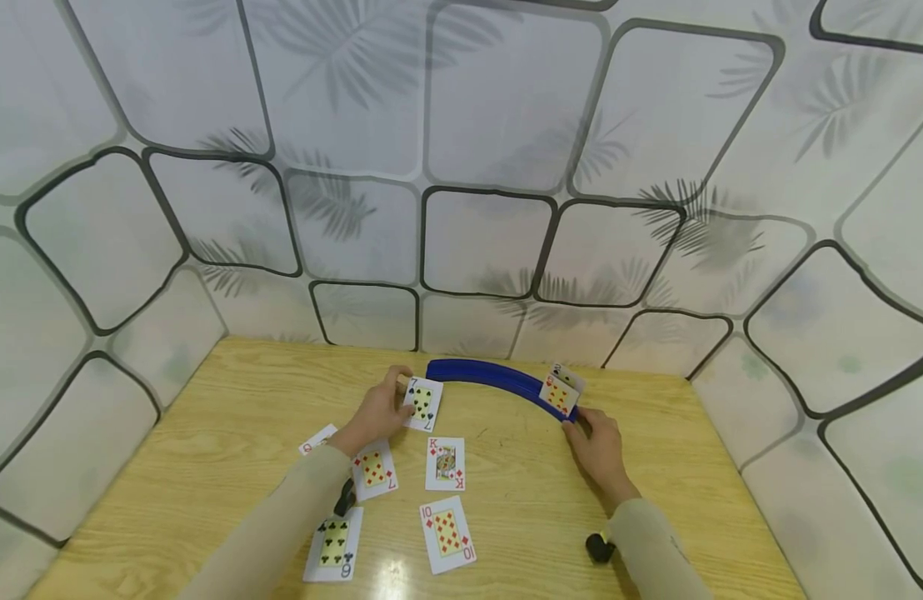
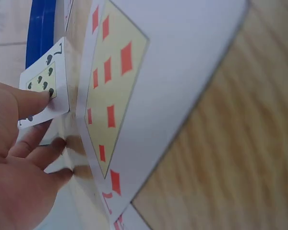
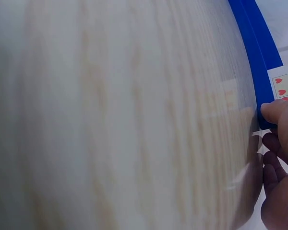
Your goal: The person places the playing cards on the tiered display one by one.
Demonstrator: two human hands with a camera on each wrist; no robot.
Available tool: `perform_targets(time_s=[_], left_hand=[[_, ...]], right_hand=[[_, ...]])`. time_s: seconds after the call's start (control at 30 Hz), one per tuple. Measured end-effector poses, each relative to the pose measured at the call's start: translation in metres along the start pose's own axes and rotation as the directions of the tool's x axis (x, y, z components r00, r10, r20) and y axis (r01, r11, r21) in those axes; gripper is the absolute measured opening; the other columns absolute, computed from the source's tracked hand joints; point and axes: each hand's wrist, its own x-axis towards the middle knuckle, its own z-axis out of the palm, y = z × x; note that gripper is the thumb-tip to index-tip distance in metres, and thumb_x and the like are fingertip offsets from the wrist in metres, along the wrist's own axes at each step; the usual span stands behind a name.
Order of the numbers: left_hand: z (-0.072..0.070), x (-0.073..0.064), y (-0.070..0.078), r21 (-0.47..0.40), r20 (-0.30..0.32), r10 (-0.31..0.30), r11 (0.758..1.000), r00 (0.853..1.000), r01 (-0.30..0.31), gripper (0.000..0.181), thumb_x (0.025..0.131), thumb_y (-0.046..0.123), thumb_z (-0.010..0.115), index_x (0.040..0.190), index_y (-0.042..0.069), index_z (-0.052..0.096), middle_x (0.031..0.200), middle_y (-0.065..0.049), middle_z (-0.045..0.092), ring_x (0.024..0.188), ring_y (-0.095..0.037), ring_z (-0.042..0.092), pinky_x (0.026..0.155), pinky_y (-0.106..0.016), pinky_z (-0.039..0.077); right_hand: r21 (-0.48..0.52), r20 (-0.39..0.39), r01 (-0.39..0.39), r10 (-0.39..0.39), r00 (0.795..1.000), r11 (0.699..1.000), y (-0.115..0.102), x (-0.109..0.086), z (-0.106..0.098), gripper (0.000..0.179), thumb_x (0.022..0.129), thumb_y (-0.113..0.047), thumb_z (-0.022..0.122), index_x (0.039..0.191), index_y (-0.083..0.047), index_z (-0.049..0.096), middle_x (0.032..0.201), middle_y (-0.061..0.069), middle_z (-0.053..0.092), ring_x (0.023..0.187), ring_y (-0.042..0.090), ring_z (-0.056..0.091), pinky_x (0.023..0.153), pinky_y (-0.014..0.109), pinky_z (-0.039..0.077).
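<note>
My left hand [image 1: 379, 412] pinches a seven of spades [image 1: 421, 403] by its side edge, thumb across the face, at the left end of a curved blue card holder [image 1: 484, 373]. In the left wrist view the other fingers spread below the card, fingertips close to the tabletop. My right hand [image 1: 600, 446] grips the holder's right end, its thumb on the blue front in the right wrist view. Just beside that thumb, a hearts card [image 1: 558, 395] stands in the holder, partly covering a black-suited card [image 1: 570, 374] behind it.
Face up on the wooden table [image 1: 536, 517] lie a seven of diamonds [image 1: 375, 469], a king of diamonds [image 1: 446, 463], a ten of diamonds [image 1: 447, 534] and a clubs card [image 1: 333, 545]. My left arm partly hides a queen [image 1: 316, 439]. A patterned wall [image 1: 476, 242] stands behind.
</note>
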Motion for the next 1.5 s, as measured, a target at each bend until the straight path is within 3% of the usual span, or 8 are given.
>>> perform_targets(time_s=[0.2, 0.47, 0.73, 0.97, 1.07, 1.5], left_hand=[[-0.002, 0.000, 0.001, -0.041, -0.051, 0.028, 0.999, 0.998, -0.030, 0.047, 0.098, -0.004, 0.066, 0.140, 0.004, 0.046, 0.105, -0.017, 0.074, 0.084, -0.021, 0.065, 0.080, -0.039, 0.054], [-0.002, 0.001, 0.005, -0.167, -0.073, 0.000, 0.986, 0.997, -0.013, 0.052, 0.099, -0.003, 0.065, 0.149, 0.003, 0.049, 0.104, -0.015, 0.073, 0.102, -0.030, 0.073, 0.098, -0.048, 0.059], [0.000, 0.000, 0.008, -0.167, -0.156, 0.024, 0.985, 0.987, -0.050, 0.031, 0.096, -0.003, 0.068, 0.126, -0.001, 0.062, 0.097, -0.016, 0.074, 0.090, -0.027, 0.074, 0.085, -0.042, 0.063], [-0.001, 0.002, 0.013, -0.219, -0.124, -0.007, 0.975, 0.992, -0.020, 0.023, 0.099, 0.000, 0.069, 0.122, 0.001, 0.067, 0.108, -0.017, 0.074, 0.102, -0.030, 0.071, 0.096, -0.046, 0.059], [-0.001, 0.004, 0.016, -0.226, -0.121, 0.008, 0.973, 0.993, -0.036, 0.021, 0.100, 0.001, 0.069, 0.121, 0.000, 0.068, 0.112, -0.018, 0.074, 0.105, -0.032, 0.070, 0.098, -0.047, 0.059], [0.010, 0.021, 0.038, -0.234, -0.141, 0.063, 0.968, 0.988, -0.096, 0.020, 0.100, -0.002, 0.068, 0.119, -0.005, 0.068, 0.104, -0.020, 0.074, 0.094, -0.028, 0.070, 0.086, -0.032, 0.059]], right_hand=[[0.000, -0.005, 0.008, -0.008, 1.000, 1.000, 0.000, 0.000, 0.000, 0.048, 0.104, -0.019, 0.066, 0.142, 0.009, 0.058, 0.144, 0.031, 0.059, 0.134, 0.047, 0.050, 0.116, 0.062, 0.039], [-0.006, -0.017, 0.017, -0.017, 1.000, 1.000, -0.001, 0.000, -0.001, 0.047, 0.103, -0.019, 0.067, 0.140, 0.009, 0.060, 0.142, 0.031, 0.061, 0.133, 0.048, 0.051, 0.115, 0.061, 0.040], [-0.006, -0.010, 0.011, -0.011, 1.000, 1.000, 0.001, 0.000, -0.001, 0.047, 0.104, -0.019, 0.067, 0.141, 0.009, 0.059, 0.143, 0.031, 0.060, 0.134, 0.048, 0.050, 0.116, 0.062, 0.038], [-0.013, -0.003, 0.008, -0.008, 1.000, 1.000, 0.000, 0.000, -0.001, 0.048, 0.104, -0.019, 0.066, 0.142, 0.009, 0.058, 0.145, 0.030, 0.059, 0.134, 0.047, 0.049, 0.116, 0.061, 0.038], [-0.009, -0.002, 0.007, -0.007, 1.000, 1.000, 0.000, 0.000, -0.001, 0.048, 0.104, -0.019, 0.066, 0.142, 0.009, 0.058, 0.145, 0.031, 0.059, 0.134, 0.047, 0.049, 0.117, 0.061, 0.038], [-0.008, -0.008, 0.010, -0.010, 1.000, 1.000, 0.000, 0.001, 0.000, 0.048, 0.104, -0.019, 0.067, 0.141, 0.009, 0.058, 0.144, 0.031, 0.060, 0.133, 0.047, 0.050, 0.116, 0.062, 0.039]])
